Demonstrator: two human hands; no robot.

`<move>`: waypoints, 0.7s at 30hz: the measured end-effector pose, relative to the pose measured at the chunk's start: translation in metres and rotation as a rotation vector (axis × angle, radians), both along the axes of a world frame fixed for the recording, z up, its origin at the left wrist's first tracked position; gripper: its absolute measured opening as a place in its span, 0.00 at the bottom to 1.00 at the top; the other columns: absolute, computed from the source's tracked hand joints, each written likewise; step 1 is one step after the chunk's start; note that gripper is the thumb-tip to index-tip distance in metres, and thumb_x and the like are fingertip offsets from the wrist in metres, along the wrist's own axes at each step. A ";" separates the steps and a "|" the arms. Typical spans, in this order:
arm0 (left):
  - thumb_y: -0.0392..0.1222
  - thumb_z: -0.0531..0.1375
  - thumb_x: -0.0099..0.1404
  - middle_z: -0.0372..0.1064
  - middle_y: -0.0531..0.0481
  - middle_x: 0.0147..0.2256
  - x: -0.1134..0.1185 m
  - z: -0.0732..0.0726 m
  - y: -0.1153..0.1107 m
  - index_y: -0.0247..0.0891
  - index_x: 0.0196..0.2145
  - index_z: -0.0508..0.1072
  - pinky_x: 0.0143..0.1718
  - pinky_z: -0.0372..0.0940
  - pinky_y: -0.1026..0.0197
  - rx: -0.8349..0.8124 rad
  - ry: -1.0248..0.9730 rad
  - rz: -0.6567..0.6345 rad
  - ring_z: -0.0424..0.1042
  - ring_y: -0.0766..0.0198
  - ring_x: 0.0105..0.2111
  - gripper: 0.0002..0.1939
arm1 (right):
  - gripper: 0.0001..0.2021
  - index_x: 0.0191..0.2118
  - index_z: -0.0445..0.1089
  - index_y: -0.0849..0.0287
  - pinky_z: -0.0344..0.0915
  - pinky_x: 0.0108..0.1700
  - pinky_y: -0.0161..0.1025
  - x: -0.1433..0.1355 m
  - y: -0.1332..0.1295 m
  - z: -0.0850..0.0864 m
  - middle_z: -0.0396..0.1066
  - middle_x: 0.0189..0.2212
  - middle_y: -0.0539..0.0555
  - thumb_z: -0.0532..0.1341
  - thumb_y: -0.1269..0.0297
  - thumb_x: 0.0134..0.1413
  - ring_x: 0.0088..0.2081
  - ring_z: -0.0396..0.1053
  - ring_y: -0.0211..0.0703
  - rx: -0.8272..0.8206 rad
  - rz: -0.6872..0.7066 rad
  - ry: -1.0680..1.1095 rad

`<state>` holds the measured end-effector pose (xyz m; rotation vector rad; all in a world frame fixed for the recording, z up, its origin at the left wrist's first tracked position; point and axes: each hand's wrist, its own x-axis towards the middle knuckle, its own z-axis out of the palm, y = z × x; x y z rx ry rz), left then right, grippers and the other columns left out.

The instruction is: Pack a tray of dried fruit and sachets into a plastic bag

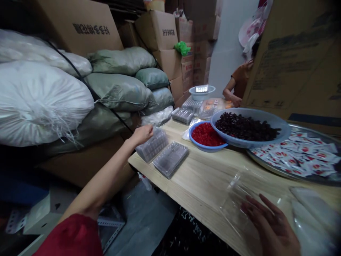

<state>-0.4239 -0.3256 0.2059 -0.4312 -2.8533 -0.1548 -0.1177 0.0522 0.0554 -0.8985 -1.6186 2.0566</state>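
Note:
My left hand [144, 134] is closed at the upper left edge of a clear plastic box with ribbed compartments [156, 144], near the table's far left corner. The fingertips are partly hidden. Right beside it lies a stack of similar clear plastic boxes [171, 159]. My right hand [271, 217] has its fingers stretched out and apart, at the near right of the table. Under and beside its fingers is a clear plastic bag or sheet [234, 199]; whether they touch is hard to tell. More thin clear bags [311, 209] lie to the right.
On the wooden table [202, 177] stand a blue bowl of red pieces [206, 135], a larger bowl of dark dried fruit [245, 126] and a metal tray of small white packets [301, 153]. Stuffed sacks [119, 89] line the left. Another person [237, 83] sits behind a carton [295, 60].

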 end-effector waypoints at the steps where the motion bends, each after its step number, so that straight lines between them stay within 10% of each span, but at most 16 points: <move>1: 0.39 0.58 0.61 0.68 0.49 0.27 -0.010 -0.014 0.001 0.40 0.29 0.68 0.32 0.56 0.61 -0.023 -0.051 -0.019 0.65 0.60 0.28 0.04 | 0.41 0.60 0.67 0.58 0.75 0.47 0.39 0.003 0.002 -0.002 0.74 0.53 0.61 0.74 0.48 0.38 0.48 0.76 0.54 0.021 0.008 0.002; 5: 0.40 0.56 0.61 0.68 0.48 0.27 -0.031 -0.048 -0.004 0.39 0.28 0.70 0.35 0.60 0.60 -0.052 -0.161 -0.078 0.67 0.59 0.31 0.06 | 0.39 0.59 0.68 0.59 0.75 0.49 0.40 0.013 0.012 -0.014 0.74 0.53 0.61 0.73 0.49 0.41 0.50 0.75 0.55 0.079 0.059 -0.016; 13: 0.53 0.56 0.66 0.72 0.42 0.47 -0.034 -0.045 -0.028 0.39 0.40 0.75 0.52 0.62 0.48 0.024 -0.021 -0.051 0.65 0.49 0.51 0.16 | 0.34 0.61 0.66 0.58 0.74 0.50 0.50 0.019 0.016 -0.005 0.75 0.49 0.62 0.69 0.50 0.50 0.46 0.77 0.57 0.202 0.040 0.043; 17: 0.49 0.59 0.67 0.67 0.39 0.56 -0.013 -0.045 -0.002 0.34 0.52 0.70 0.59 0.56 0.41 0.157 0.186 -0.149 0.60 0.48 0.57 0.20 | 0.23 0.61 0.65 0.56 0.71 0.53 0.54 0.004 0.011 0.004 0.71 0.55 0.61 0.60 0.62 0.61 0.50 0.74 0.54 0.853 0.048 0.189; 21: 0.49 0.57 0.70 0.69 0.43 0.54 0.038 -0.057 0.057 0.38 0.52 0.69 0.61 0.59 0.48 0.280 0.205 -0.369 0.65 0.55 0.57 0.17 | 0.24 0.61 0.67 0.54 0.66 0.57 0.58 -0.016 -0.002 -0.023 0.72 0.54 0.61 0.54 0.75 0.61 0.54 0.70 0.55 1.506 0.361 0.119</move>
